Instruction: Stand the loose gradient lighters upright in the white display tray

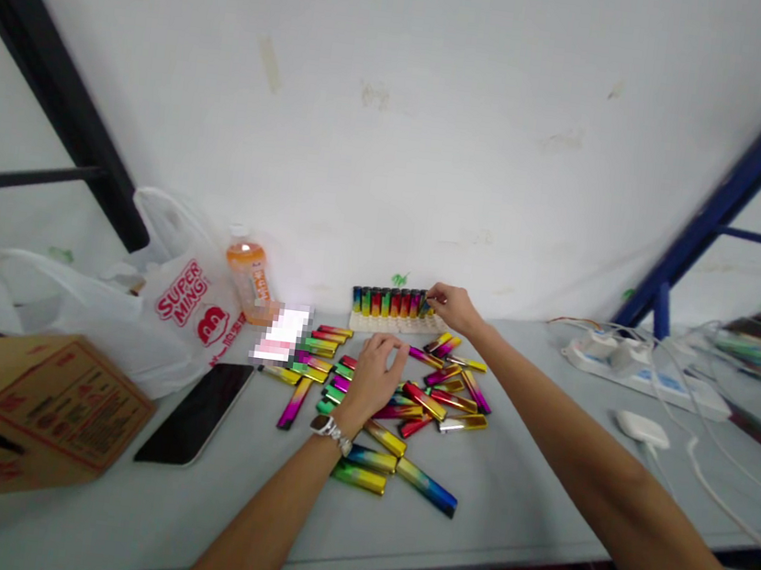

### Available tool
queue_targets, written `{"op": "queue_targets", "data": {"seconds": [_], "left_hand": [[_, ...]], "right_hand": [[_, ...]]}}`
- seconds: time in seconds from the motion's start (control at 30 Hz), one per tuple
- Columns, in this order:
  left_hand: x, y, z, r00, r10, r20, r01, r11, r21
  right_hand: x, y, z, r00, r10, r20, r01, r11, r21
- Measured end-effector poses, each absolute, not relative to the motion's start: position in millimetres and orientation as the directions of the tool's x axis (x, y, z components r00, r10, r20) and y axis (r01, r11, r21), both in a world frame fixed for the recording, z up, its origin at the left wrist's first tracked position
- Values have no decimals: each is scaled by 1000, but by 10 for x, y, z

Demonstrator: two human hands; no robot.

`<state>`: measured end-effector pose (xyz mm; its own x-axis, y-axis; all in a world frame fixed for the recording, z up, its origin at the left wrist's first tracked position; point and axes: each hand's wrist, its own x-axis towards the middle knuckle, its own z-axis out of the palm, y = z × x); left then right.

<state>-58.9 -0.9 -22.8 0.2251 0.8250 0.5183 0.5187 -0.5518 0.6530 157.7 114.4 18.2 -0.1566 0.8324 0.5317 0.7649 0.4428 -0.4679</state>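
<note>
At the back of the table, a white rack (393,324) holds a row of upright shiny coloured tubes (385,302). My right hand (451,305) is at the row's right end, its fingers closed round the top of a tube there. Lower down, my left hand (378,373), with a watch on the wrist, hovers over or rests on a loose pile of similar tubes; its fingers are bent, and what they hold, if anything, is hidden. Several loose tubes (426,487) lie in front and to both sides of that hand.
On the left are a cardboard box (60,408), a white plastic bag (175,315), a dark tablet (198,415) and an orange drink bottle (249,276). A power strip (648,369) with cables and a white adapter (641,430) lie on the right. A wall stands behind.
</note>
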Motion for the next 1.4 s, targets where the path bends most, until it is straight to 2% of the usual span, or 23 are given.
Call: {"op": "queue_targets", "data": {"seconds": [0.13,0.33,0.57,0.73,0.9,1.17,1.27,1.4], "left_hand": [[-594,-5,-229,218,833,508,516,-540,664],[-603,0,-223,221,838,499,528,-533,662],[-596,-5,-220,219,843,491,529,-526,666],[-598,-4,-230,221,851,476,529,-515,675],[-602,-7,-228,223,855,468,525,-509,682],[-601,-22,-207,231,861,454,517,-504,692],[-604,-26,-206,235,859,455,516,-507,691],[-608,-31,-206,228,861,454,525,-502,688]], "right_hand": [[1572,1170,242,-156,834,529,781,433,-451],[1623,1235,341,-264,832,487,789,477,-387],[1676,1225,314,-276,822,499,857,445,-259],[1609,1161,219,-238,832,502,864,417,-283],[1501,1203,185,-117,844,523,848,359,-391],[1625,1361,363,-266,862,433,754,465,-464],[1652,1362,340,-278,870,408,767,457,-450],[1622,1289,223,-255,842,474,828,444,-343]]}}
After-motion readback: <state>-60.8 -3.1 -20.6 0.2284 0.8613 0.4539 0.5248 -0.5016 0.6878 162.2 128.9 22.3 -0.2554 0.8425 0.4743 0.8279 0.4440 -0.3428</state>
